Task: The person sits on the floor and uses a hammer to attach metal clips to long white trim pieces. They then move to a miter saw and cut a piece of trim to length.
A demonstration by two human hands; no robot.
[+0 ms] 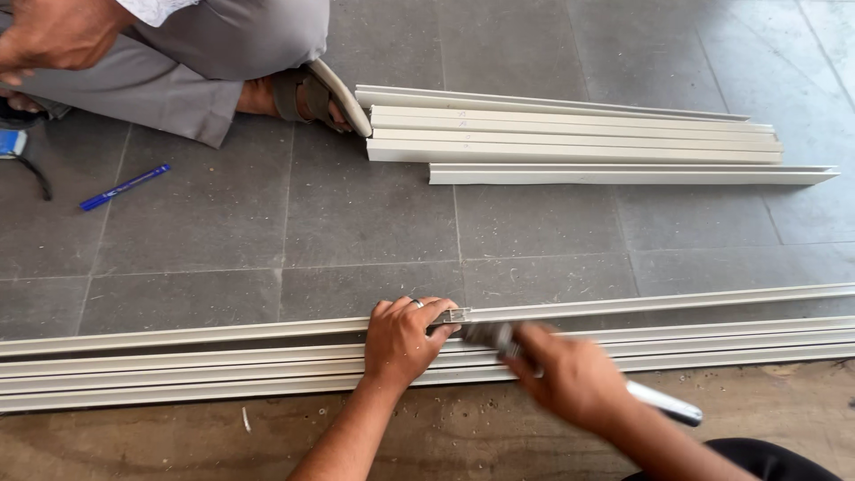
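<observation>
Your left hand (403, 340) presses down flat, fingers curled, on the long pale strips (178, 356) lying along the floor, pinning a small metal piece (450, 315) at its fingertips. Your right hand (570, 379), blurred, grips a silver-handled tool (661, 403) just beside it. Across the grey floor (534, 223), a shorter stack of strips (570, 138) lies near another person's sandalled foot (307, 96) and a blue pen (125, 187).
</observation>
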